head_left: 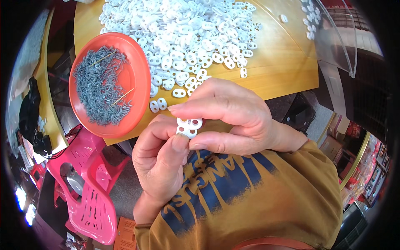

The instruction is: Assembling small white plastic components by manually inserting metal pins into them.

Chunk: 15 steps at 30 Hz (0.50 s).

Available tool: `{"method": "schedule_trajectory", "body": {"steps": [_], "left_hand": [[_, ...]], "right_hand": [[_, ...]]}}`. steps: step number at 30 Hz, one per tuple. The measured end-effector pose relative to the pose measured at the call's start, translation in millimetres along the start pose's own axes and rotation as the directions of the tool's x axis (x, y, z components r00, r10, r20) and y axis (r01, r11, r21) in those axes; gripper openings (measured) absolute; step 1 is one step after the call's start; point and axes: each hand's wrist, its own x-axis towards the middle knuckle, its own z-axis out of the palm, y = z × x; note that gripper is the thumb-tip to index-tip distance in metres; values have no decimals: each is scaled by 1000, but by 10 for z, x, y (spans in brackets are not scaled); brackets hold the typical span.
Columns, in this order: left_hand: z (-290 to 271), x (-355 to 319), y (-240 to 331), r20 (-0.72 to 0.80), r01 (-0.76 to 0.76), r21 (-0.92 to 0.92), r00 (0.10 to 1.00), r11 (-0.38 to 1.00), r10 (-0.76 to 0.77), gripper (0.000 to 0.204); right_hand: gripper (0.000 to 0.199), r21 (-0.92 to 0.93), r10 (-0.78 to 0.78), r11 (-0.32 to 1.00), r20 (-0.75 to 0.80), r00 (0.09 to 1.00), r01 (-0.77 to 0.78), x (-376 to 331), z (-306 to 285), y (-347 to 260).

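Between my two hands is a small white plastic cord lock [188,127] with round holes, held just over the table's near edge. My left hand [160,156] pinches its lower left side between thumb and bent fingers. From the right, my right hand [237,118] reaches round it, forefinger along the top and thumb below, seemingly touching its edges. The fingers hide part of the piece. Just beyond my hands, two loose white two-hole pieces [158,105] lie side by side. To the left, an orange plate [139,79] bears a heap of small metal springs [98,89].
A large pile of white two-hole pieces [179,31] covers the back of the wooden table [287,75]. Two thin yellowish sticks lie among the springs. At the back right stands a clear plastic bin [339,37] with white pieces near it. A pink plastic chair [91,208] stands lower left.
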Motion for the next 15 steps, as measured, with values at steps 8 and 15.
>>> {"method": "schedule_trajectory", "body": {"steps": [8, 15], "left_hand": [[21, -7, -33, 11, -6, -76, 1000, 997, 7, 11], [5, 5, -100, 18, -116, 19, 993, 993, 115, 13]], "right_hand": [[38, 2, -26, 1000, 14, 1000, 26, -2, 2, 18], [37, 65, 8, 998, 16, 1000, -9, -26, -7, 29]]}}
